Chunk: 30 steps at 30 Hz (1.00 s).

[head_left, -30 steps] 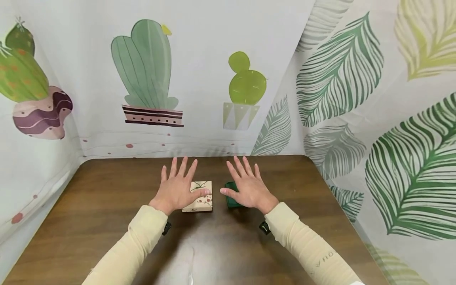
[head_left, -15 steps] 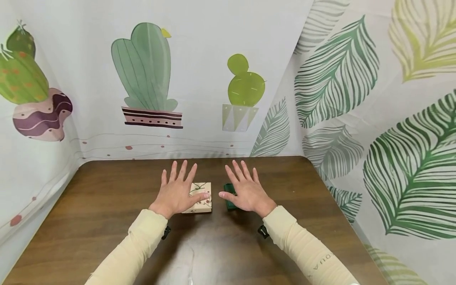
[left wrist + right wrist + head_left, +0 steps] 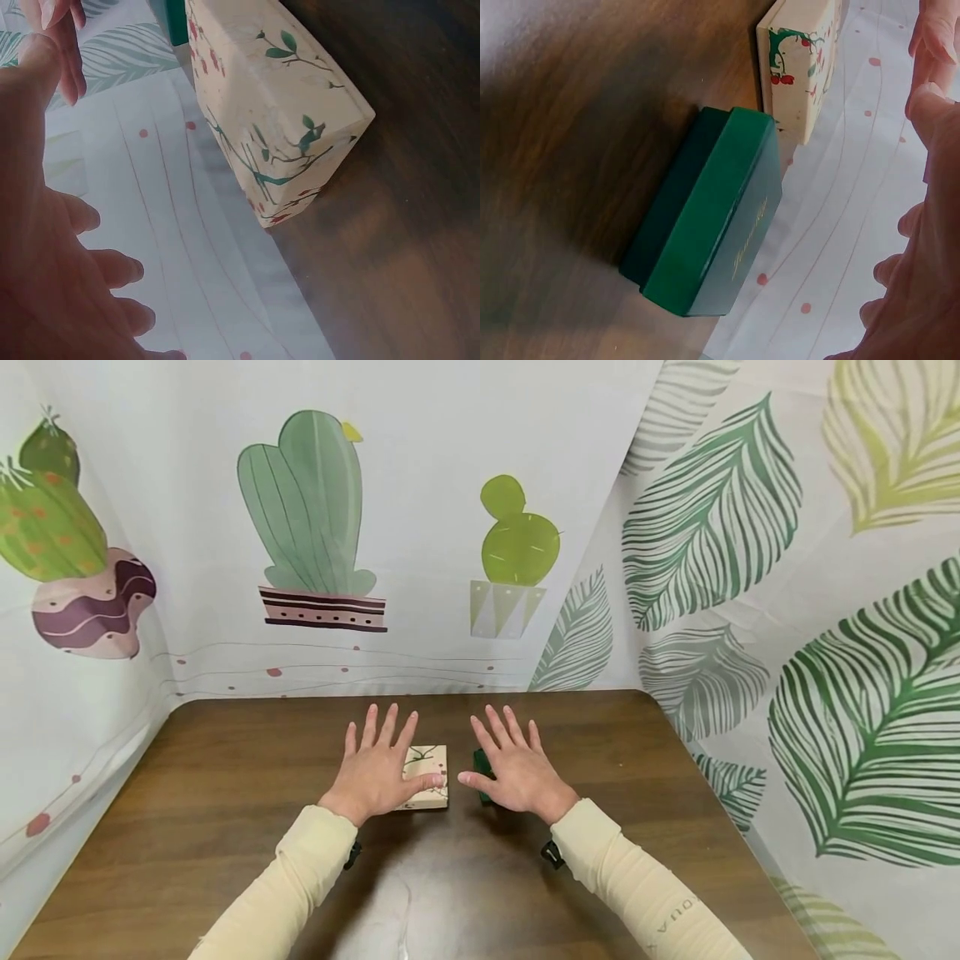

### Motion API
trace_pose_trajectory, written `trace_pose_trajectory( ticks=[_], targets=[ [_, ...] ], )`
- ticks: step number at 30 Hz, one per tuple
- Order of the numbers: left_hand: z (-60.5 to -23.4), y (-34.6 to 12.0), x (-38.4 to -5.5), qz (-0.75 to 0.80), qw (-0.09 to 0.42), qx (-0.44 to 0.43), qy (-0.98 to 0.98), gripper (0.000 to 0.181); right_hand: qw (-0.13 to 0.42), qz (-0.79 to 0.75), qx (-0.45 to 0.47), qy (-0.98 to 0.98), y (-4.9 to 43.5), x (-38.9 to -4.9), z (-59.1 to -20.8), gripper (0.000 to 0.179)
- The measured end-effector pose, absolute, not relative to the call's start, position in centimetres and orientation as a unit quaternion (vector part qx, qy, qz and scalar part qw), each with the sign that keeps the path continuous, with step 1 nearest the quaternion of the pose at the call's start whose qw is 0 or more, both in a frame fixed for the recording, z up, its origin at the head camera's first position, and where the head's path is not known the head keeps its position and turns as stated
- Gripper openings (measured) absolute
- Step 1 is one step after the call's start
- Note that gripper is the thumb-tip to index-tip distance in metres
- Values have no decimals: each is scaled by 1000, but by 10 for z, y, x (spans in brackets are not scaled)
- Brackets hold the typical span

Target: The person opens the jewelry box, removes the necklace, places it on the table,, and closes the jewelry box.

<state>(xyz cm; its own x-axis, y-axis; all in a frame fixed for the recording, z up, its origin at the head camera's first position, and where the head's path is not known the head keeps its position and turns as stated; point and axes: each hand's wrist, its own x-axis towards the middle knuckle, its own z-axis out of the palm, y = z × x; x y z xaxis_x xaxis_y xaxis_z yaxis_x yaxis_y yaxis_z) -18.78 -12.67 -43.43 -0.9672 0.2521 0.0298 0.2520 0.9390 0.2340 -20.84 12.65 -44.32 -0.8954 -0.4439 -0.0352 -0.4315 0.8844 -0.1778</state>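
A cream box [image 3: 427, 764] printed with leafy twigs and red blossoms sits on the brown table, partly covered by my left hand [image 3: 373, 777] in the head view. To its right is a smaller dark green box [image 3: 483, 767], overlapped by my right hand [image 3: 523, 777]. Both hands have their fingers straight and spread, palms down, with nothing held. In the left wrist view a gap separates the hand from the cream box [image 3: 277, 105]. The right wrist view likewise shows the hand apart from the green lidded box [image 3: 712, 217], which carries gold script on its lid.
The wooden table [image 3: 225, 793] ends at a rounded back edge against a white wall cloth [image 3: 427, 527] with printed cacti. A leaf-patterned cloth [image 3: 712, 527] hangs on the right. A black strap piece [image 3: 552, 855] shows under the right wrist.
Both hands have come slightly down and nearer each other in the head view, fingers still spread. The two boxes stay in place.
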Motion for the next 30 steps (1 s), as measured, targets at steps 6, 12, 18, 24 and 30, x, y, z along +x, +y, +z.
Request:
trace_pose_trajectory(
  ticks=[6, 12, 18, 24, 30],
  targets=[
    [-439, -129, -188, 125, -2, 133, 983, 109, 39, -75, -234, 969, 121, -207, -447, 93],
    [-442, -132, -189, 131, 1, 136, 982, 108, 39, -65, -252, 965, 114, -207, -450, 94],
    [-445, -134, -189, 131, 5, 135, 982, 107, 43, -61, -271, 960, 106, -206, -451, 95],
    [-449, -136, -189, 129, 4, 137, 982, 107, 57, -59, -279, 957, 100, -205, -451, 95],
    [-451, -138, -191, 123, 7, 139, 983, 108, 66, -52, -283, 956, 95, -206, -451, 96]
  ],
)
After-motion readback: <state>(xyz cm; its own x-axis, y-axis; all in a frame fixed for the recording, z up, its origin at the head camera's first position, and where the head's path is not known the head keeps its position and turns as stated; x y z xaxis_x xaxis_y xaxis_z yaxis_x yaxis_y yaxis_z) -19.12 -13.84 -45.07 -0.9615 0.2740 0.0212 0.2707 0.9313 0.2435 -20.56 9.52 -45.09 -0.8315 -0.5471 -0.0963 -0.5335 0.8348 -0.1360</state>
